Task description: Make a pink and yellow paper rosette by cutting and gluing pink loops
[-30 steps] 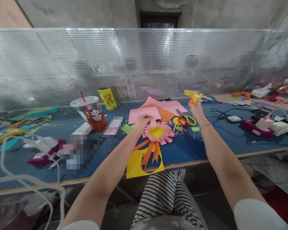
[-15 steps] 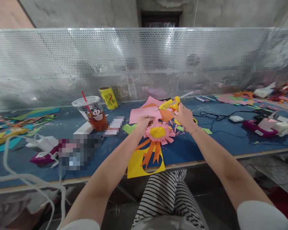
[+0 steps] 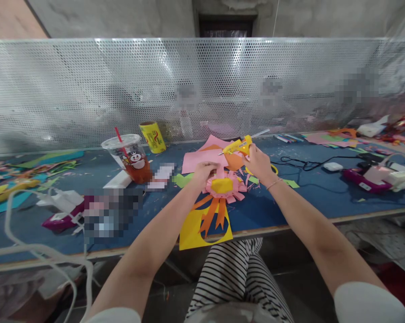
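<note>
My right hand [image 3: 258,162] is closed round a yellow hot glue gun [image 3: 239,146], its nozzle pointing left over a pink sheet [image 3: 199,160]. A clear glue stick pokes out of its back end. With its fingers pinched, my left hand [image 3: 205,172] grips a pink paper strip [image 3: 220,169] at the top of a paper rosette [image 3: 222,185]. That rosette has a yellow centre, a fringed pink rim and orange ribbon tails [image 3: 212,218]. Under the tails lies a yellow sheet [image 3: 189,231] with round cutouts, overhanging the table's front edge.
On the left stand a drink cup [image 3: 134,159] with a red straw and a yellow cardboard roll [image 3: 153,137]. Purple power strips [image 3: 63,217] with cables lie at both sides. A perforated metal screen [image 3: 121,89] borders the back. Paper scraps litter the blue table [image 3: 310,193].
Both hands stay in nearly the same place. The glue gun's back end with the glue stick has shifted very slightly; little else differs.
</note>
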